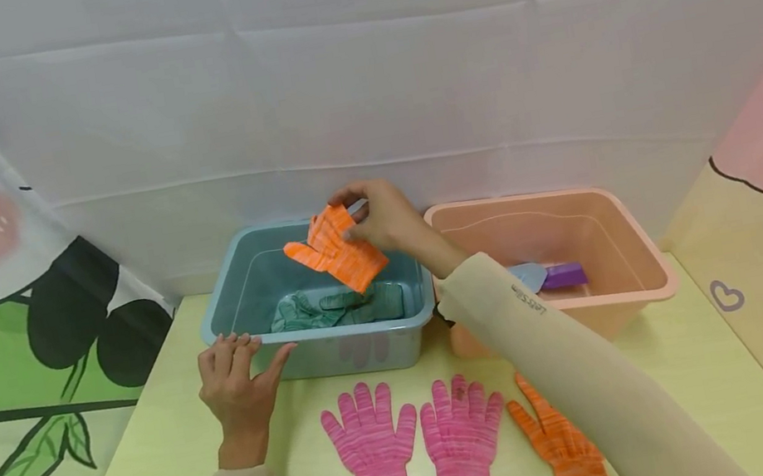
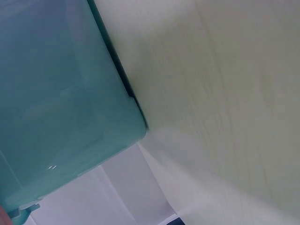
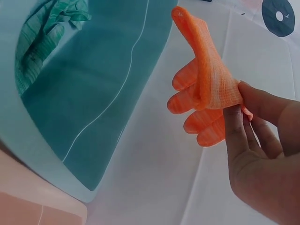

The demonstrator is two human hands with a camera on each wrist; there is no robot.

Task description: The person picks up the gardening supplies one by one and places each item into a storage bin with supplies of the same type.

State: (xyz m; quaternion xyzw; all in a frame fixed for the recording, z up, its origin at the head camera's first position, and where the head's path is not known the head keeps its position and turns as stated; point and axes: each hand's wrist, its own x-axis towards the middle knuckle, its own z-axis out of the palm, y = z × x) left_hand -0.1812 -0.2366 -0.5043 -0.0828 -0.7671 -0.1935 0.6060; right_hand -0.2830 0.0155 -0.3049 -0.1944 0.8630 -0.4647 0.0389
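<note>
An orange knitted glove (image 1: 334, 250) hangs above the blue bin (image 1: 344, 331), pinched near its edge between the thumb and fingers of my right hand (image 1: 385, 216). In the right wrist view, the fingers of that orange glove (image 3: 201, 75) spread away from my hand (image 3: 258, 140). My left hand (image 1: 239, 380) rests at the bin's front left corner, fingers on the rim and thumb stretched out to the right. Green gloves (image 1: 340, 308) lie inside the blue bin. The left wrist view has the bin's side (image 2: 61, 103), with almost none of the hand showing.
Two pink gloves (image 1: 375, 450) (image 1: 465, 443) lie flat on the table before the bins. Another orange glove (image 1: 567, 443) lies to their right, partly under my right sleeve. The peach bin (image 1: 623, 231) at right holds a purple item (image 1: 564, 275) and a light blue one (image 1: 528, 276).
</note>
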